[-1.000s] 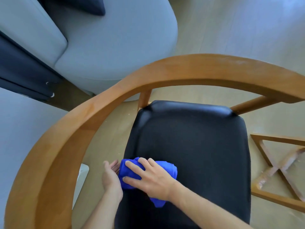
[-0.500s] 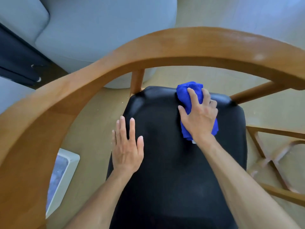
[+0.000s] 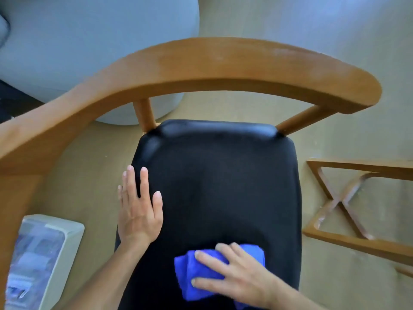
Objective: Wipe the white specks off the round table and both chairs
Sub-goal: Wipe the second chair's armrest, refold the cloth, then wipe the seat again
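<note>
I look straight down on a wooden chair with a curved backrest (image 3: 201,66) and a black padded seat (image 3: 219,180). My right hand (image 3: 237,278) presses a folded blue cloth (image 3: 201,271) flat on the near part of the seat. Resting flat on the seat's left edge is my left hand (image 3: 138,211), fingers straight and slightly apart, holding nothing. I can make out no white specks on the black seat. The round table is out of view.
A grey upholstered sofa (image 3: 93,41) stands at the top left beyond the chair. On the floor to the right lies a wooden X-shaped frame (image 3: 348,202). A white boxy device (image 3: 40,260) sits on the floor at the lower left.
My right hand has dragged the blue cloth from the seat's back edge down to its near part. My left hand stays flat at the seat's left edge.
</note>
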{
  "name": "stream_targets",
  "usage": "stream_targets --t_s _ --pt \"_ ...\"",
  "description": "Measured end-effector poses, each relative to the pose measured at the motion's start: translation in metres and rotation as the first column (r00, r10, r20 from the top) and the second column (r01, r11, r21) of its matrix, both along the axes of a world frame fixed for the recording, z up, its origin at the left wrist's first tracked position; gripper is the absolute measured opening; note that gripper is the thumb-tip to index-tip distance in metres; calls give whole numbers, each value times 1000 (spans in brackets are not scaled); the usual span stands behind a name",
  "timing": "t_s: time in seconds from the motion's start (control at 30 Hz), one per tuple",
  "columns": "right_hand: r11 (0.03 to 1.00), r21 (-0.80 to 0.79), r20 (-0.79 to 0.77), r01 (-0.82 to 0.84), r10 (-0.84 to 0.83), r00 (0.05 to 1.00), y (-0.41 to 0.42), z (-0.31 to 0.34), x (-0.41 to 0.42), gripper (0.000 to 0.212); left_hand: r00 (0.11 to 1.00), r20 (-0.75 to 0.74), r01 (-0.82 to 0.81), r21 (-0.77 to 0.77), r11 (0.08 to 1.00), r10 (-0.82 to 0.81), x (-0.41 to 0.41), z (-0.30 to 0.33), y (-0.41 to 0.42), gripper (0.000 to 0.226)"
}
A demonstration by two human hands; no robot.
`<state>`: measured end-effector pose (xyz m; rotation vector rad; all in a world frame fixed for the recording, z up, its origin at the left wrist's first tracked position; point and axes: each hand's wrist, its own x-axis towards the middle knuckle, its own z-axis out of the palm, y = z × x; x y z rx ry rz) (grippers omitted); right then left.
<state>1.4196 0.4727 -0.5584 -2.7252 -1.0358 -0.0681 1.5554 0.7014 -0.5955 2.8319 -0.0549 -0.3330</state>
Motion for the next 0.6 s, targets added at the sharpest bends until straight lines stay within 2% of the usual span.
stream_targets --t_s 0.07,0.13,0.2,0.27,0.3,0.33,0.37,0.47,0.6 --pt "993 -11 128 116 -113 985 -29 -7 69 50 1000 8 -9 -3 1000 9 0 -1 0 63" --pt "929 -20 218 371 -358 908 -54 -13 142 59 1000 10 -14 -6 1000 14 0 -1 0 64" --pt "781 0 173 625 -616 769 -68 -11 199 59 1000 17 -23 -14 1000 23 0 -2 0 64" --pt "531 11 27 847 -847 530 -65 -8 226 59 999 21 -26 -23 999 26 1 -2 -1 64" --pt "441 12 -22 898 -897 441 -56 -7 228 59 999 23 -23 -25 999 24 1 -2 -1 65" --pt "412 20 -44 911 -910 413 -45 -6 223 59 999 26 -21 -26 999 21 1 -2 -1 65" --pt "442 36 -40 896 -895 444 -34 -5 210 60 999 30 -20 -27 999 21 2 -2 -1 65" --pt "657 74 -88 750 -745 661 1 -6 122 59 999 40 -27 -30 999 29 3 -1 -2 65" --pt "913 51 -97 405 -399 912 1 4 -9 41 999 43 -25 -37 999 27 3 -2 -1 65"
